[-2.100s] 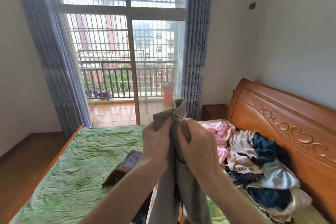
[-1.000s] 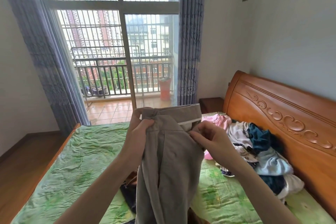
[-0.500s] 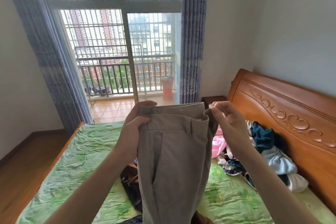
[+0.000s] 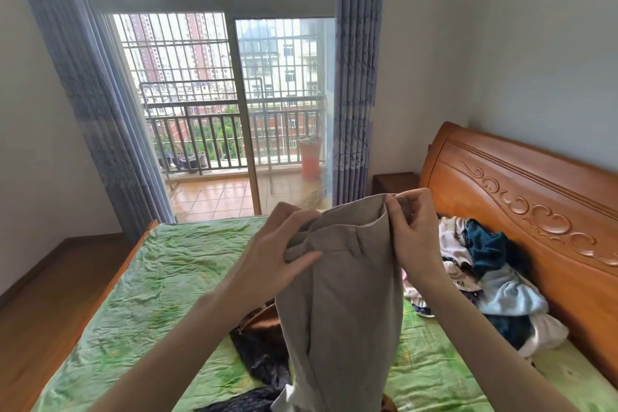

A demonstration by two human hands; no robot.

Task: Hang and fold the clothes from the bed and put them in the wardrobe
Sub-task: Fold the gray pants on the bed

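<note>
Both hands were on the waistband of the grey-beige cotton trousers: the left hand had crept inward, pinching a gathered fold, while the right hand clamped the far corner higher than half a second earlier. The waistband, spread flat before, now bunched and tilted, legs hanging below the grip over the green crumpled bedsheet, so folding looked under way. The heap of mixed clothes waited right of the grip.

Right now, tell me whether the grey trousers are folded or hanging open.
Hanging open, not folded: the left hand and right hand pinch the waistband of the grey trousers, and the legs drop full length.
</note>
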